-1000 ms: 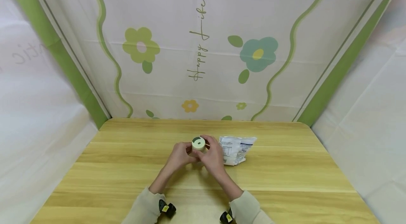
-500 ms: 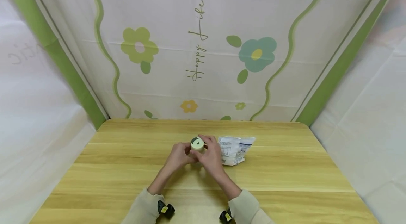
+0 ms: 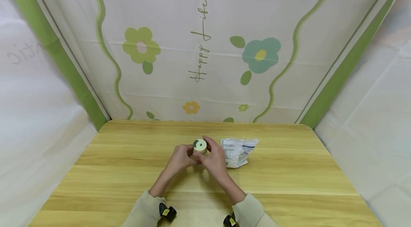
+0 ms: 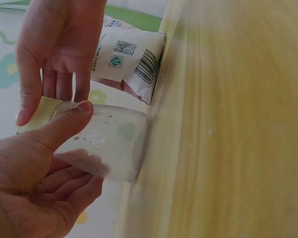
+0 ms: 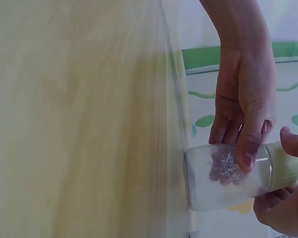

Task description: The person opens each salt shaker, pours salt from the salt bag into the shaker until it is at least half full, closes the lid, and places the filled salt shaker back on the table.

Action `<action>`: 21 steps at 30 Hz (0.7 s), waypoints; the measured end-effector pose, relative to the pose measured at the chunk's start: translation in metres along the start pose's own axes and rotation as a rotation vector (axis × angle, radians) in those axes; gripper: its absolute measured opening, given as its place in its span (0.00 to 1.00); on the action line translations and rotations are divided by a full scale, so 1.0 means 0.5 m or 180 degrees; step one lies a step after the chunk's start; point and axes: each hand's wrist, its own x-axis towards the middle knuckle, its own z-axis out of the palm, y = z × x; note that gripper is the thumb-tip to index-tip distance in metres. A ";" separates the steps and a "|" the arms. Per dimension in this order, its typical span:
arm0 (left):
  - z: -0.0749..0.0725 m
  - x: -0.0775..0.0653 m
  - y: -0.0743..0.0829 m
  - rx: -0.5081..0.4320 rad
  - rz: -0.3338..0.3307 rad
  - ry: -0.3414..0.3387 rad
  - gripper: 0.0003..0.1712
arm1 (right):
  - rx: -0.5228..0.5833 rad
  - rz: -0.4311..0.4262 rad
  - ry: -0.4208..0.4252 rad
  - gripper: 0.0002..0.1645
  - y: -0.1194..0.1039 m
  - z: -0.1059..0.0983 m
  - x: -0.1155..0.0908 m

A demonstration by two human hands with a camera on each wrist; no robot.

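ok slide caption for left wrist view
Left fingers grip a clear rounded jar, right fingers hold its pale yellow round lid, a white printed bag beyond.

The right wrist view is dim and hazy.

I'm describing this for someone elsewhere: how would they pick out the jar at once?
Look at the wooden table, midway between its sides. There the left hand grips an upright jar, while the right hand holds its pale lid. Its see-through body sets it apart from the white printed packet on its right.
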 end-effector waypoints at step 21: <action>-0.001 -0.001 0.004 0.0060 -0.0003 0.0015 0.18 | -0.0240 -0.0031 0.0030 0.37 -0.012 0.001 -0.001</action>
